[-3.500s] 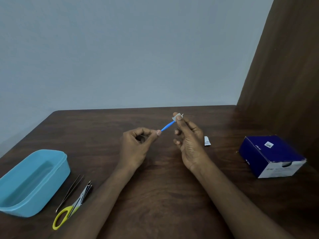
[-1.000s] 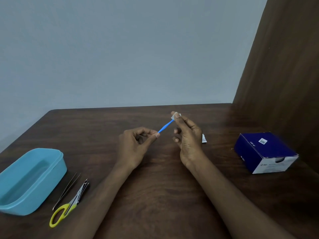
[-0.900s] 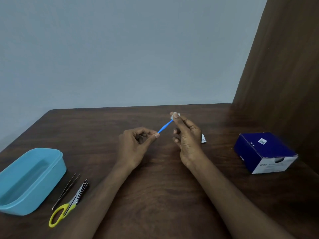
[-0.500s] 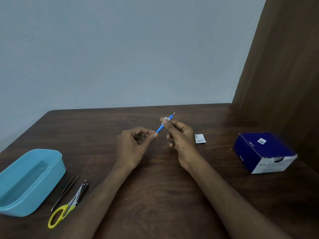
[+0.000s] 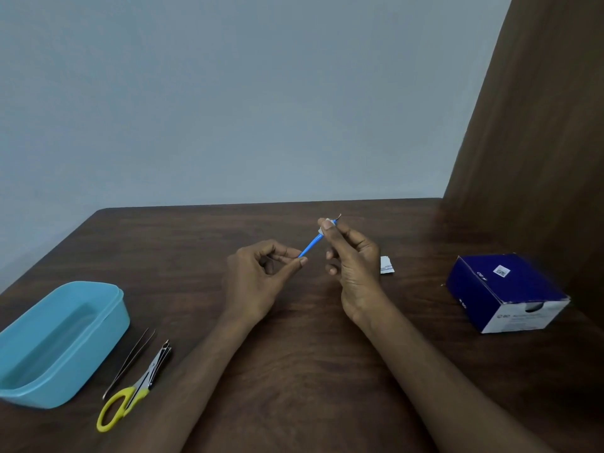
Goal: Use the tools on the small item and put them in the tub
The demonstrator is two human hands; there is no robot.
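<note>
Change: half a second ago the right hand's pinch sat partway down the blue stick, and a long bit of the tip stuck out. Now the pinch is up near the top end again, and only a tiny tip shows.
Left hand: the left hand (image 5: 258,279) is in the middle of the frame, just left of centre. Its thumb and first finger pinch the lower end of the blue stick (image 5: 310,246). The other fingers are curled in.
Right hand: the right hand (image 5: 354,259) is just right of centre. Its thumb and first finger pinch a small white pad (image 5: 322,227) round the top end of the stick. The other fingers are bent and hold nothing.
Blue stick: it is thin, held in the air above the table (image 5: 310,371) between the two hands. It slants up to the right.
Small packet: a white packet (image 5: 386,265) lies flat on the table, just right of the right hand.
Box: a dark blue box (image 5: 505,291) sits at the right of the frame, well apart from the hands.
Tub: a light blue tub (image 5: 58,341) sits at the lower left.
Tools: tweezers (image 5: 130,362) and yellow-handled scissors (image 5: 132,390) lie side by side, just right of the tub.
</note>
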